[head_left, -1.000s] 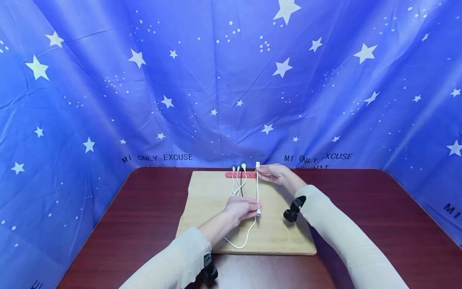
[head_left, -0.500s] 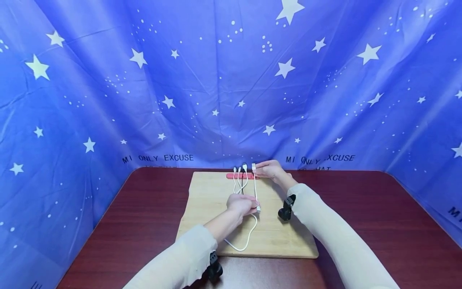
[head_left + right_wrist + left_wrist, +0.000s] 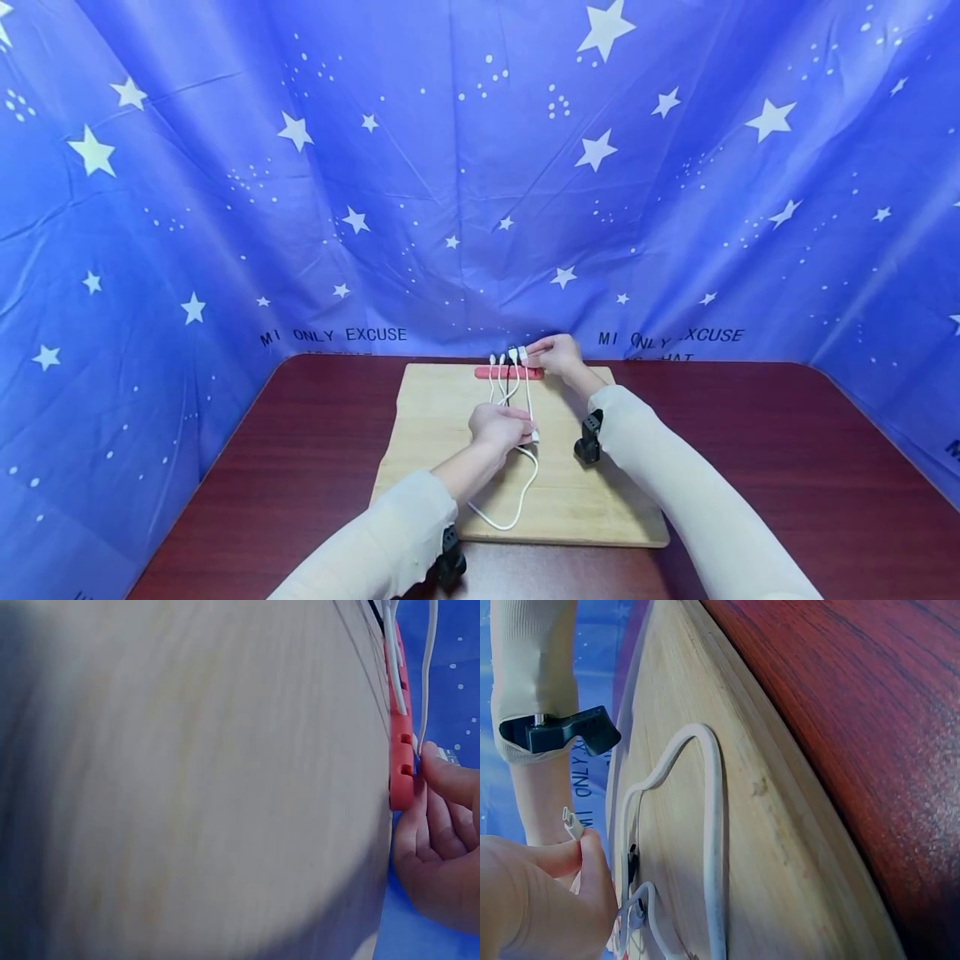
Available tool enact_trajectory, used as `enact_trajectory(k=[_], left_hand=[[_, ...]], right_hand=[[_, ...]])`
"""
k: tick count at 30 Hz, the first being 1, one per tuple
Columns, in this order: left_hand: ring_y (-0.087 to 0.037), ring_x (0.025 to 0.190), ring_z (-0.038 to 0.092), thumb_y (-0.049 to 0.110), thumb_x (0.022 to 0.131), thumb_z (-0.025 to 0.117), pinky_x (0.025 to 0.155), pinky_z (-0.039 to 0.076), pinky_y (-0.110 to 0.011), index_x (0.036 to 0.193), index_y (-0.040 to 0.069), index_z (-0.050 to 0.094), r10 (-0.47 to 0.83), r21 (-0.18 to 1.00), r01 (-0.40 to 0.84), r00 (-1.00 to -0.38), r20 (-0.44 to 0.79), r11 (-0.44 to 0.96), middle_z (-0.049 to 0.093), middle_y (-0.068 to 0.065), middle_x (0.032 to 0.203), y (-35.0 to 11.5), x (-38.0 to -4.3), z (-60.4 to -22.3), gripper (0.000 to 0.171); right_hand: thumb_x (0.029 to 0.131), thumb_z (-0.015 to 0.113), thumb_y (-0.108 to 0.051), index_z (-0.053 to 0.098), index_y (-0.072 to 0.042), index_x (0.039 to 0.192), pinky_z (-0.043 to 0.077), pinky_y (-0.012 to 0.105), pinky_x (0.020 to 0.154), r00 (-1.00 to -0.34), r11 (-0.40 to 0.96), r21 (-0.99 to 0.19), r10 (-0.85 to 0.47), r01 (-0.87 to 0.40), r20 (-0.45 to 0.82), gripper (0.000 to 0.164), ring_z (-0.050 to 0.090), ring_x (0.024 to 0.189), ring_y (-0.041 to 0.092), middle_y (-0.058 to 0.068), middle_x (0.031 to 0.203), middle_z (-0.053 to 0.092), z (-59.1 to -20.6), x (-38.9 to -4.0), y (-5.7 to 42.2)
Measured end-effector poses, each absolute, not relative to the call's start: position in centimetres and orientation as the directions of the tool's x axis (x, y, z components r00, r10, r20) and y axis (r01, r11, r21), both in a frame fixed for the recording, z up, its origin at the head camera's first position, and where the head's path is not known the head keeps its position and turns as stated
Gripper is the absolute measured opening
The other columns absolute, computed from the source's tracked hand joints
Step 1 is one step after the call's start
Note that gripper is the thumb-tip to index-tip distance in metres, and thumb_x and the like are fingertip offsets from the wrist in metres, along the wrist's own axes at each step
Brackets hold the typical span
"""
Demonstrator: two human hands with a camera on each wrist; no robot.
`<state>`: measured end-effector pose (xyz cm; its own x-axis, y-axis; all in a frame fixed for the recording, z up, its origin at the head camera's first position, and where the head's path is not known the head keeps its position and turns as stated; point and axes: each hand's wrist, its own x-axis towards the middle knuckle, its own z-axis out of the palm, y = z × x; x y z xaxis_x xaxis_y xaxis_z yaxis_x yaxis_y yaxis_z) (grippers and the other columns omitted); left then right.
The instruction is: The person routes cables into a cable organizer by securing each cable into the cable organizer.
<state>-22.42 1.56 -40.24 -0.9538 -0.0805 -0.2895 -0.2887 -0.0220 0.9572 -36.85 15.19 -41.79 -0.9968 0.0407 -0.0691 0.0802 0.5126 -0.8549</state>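
Note:
My left hand [image 3: 498,427] pinches one end of a white USB cable [image 3: 528,398] over the wooden board [image 3: 600,508]. In the left wrist view the small metal-tipped plug [image 3: 571,822] sticks up past my thumb and finger. My right hand [image 3: 557,356] pinches the cable's larger USB plug [image 3: 448,756] at the board's far edge. The cable runs taut between both hands. Right beside my right fingers lies a red slotted cable holder [image 3: 403,780], two of its slots showing near the thumb. Several white cables [image 3: 502,379] and a black one sit in its left part.
A loop of white cable [image 3: 714,825] lies on the board near its front edge. The board rests on a dark red wooden table [image 3: 750,433]. Behind hangs a blue curtain with stars [image 3: 450,167]. Black cameras [image 3: 588,437] are strapped at both wrists.
My right hand has moved left along the red holder with the USB plug, close up to the other plugs. My left hand keeps its pinch, nearly in place. The view has tilted slightly.

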Motion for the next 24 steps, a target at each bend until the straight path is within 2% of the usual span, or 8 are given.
enact_trajectory(k=[3,5,9,12,16,20,24], left_hand=[[-0.008,0.054,0.062,-0.017,0.075,0.068,0.057,0.061,-0.021,0.090,-0.015,0.070,-0.092,0.964,-0.265,-0.960,-0.263,0.011,0.073,-0.027,0.080,1.7,-22.4,-40.3,0.015],[-0.007,0.052,0.062,-0.016,0.075,0.069,0.056,0.060,-0.021,0.087,-0.013,0.071,-0.105,0.968,-0.243,-0.966,-0.236,0.056,0.073,-0.025,0.078,1.8,-22.4,-40.3,0.013],[-0.007,0.054,0.064,-0.010,0.072,0.074,0.056,0.059,-0.021,0.082,-0.005,0.075,-0.149,0.957,-0.187,-0.976,-0.157,0.223,0.074,-0.016,0.074,1.7,-22.4,-40.4,0.012],[-0.010,0.068,0.067,-0.006,0.068,0.076,0.065,0.059,-0.022,0.077,0.002,0.077,-0.173,0.919,-0.152,-0.981,-0.094,0.364,0.075,-0.010,0.074,1.7,-22.3,-40.7,0.012],[-0.017,0.084,0.069,-0.005,0.065,0.075,0.078,0.058,-0.026,0.073,0.006,0.078,-0.164,0.864,-0.101,-0.986,-0.022,0.493,0.075,-0.007,0.075,1.6,-22.4,-40.9,0.013],[-0.019,0.085,0.070,-0.006,0.066,0.074,0.083,0.059,-0.029,0.073,0.005,0.078,-0.127,0.842,-0.059,-0.992,0.012,0.537,0.075,-0.007,0.074,1.4,-23.0,-40.8,0.013],[-0.019,0.084,0.069,-0.004,0.066,0.076,0.086,0.058,-0.029,0.072,0.007,0.078,-0.110,0.811,-0.057,-0.994,0.009,0.583,0.076,-0.005,0.074,1.1,-23.9,-40.7,0.012]], right_hand=[[0.075,0.083,-0.008,0.075,-0.001,0.102,0.049,0.012,0.055,-0.997,0.546,-0.834,0.041,0.076,-0.064,0.029,0.061,0.058,-0.001,0.010,0.091,0.078,-41.7,-36.8,15.3],[0.075,0.083,-0.010,0.076,-0.003,0.100,0.049,0.013,0.057,-0.997,0.585,-0.807,0.051,0.078,-0.059,0.027,0.065,0.064,0.004,0.010,0.092,0.078,-41.5,-36.9,15.3],[0.075,0.083,-0.014,0.079,-0.010,0.096,0.048,0.017,0.070,-0.994,0.665,-0.738,0.091,0.109,-0.064,0.022,0.068,0.092,0.020,0.010,0.103,0.077,-41.1,-36.9,14.9],[0.074,0.084,-0.016,0.080,-0.012,0.092,0.050,0.021,0.077,-0.990,0.698,-0.702,0.123,0.138,-0.072,0.019,0.063,0.104,0.025,0.011,0.110,0.075,-41.0,-36.8,14.5],[0.073,0.083,-0.016,0.080,-0.012,0.087,0.055,0.024,0.080,-0.990,0.720,-0.682,0.131,0.126,-0.045,0.015,0.066,0.099,0.026,0.011,0.105,0.077,-41.0,-36.6,13.9],[0.073,0.082,-0.013,0.080,-0.009,0.085,0.058,0.030,0.087,-0.988,0.719,-0.687,0.155,0.110,0.004,0.012,0.069,0.091,0.025,0.011,0.093,0.078,-40.9,-36.5,13.5],[0.075,0.082,-0.012,0.080,-0.008,0.087,0.055,0.036,0.098,-0.985,0.704,-0.701,0.173,0.118,0.008,0.013,0.068,0.095,0.028,0.011,0.094,0.078,-40.9,-37.0,13.3]])
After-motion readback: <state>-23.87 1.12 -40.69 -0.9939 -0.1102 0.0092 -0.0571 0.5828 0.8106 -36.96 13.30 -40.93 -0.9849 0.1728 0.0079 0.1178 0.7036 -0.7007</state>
